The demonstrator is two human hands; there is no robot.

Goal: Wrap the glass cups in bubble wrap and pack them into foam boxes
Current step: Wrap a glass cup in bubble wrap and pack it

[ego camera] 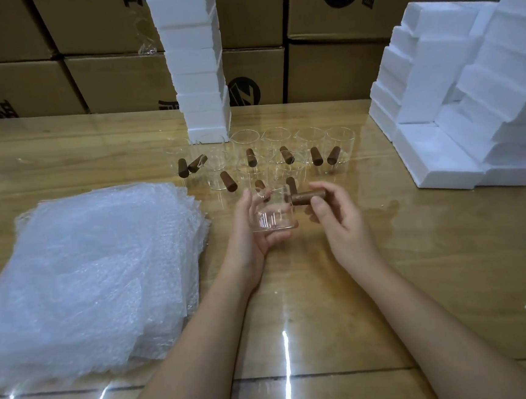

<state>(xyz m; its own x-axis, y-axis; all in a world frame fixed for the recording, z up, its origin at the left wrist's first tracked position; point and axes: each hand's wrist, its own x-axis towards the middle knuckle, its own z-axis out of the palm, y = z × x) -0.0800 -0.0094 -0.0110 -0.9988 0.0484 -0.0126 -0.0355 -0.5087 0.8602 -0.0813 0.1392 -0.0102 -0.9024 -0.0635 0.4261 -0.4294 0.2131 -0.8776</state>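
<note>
Glass cup [274,214] held: left hand [251,229], right hand [336,221]; nine cups [316,156] behind.

wooden table [420,265], glossy top, light streaks reflected. brown cardboard cartons [96,23] stacked behind it. black logos printed.

I see my left hand [251,229] cradling a glass cup [274,212] while my right hand [336,218] pinches its brown wooden handle [306,197] above the table [420,265].
</note>
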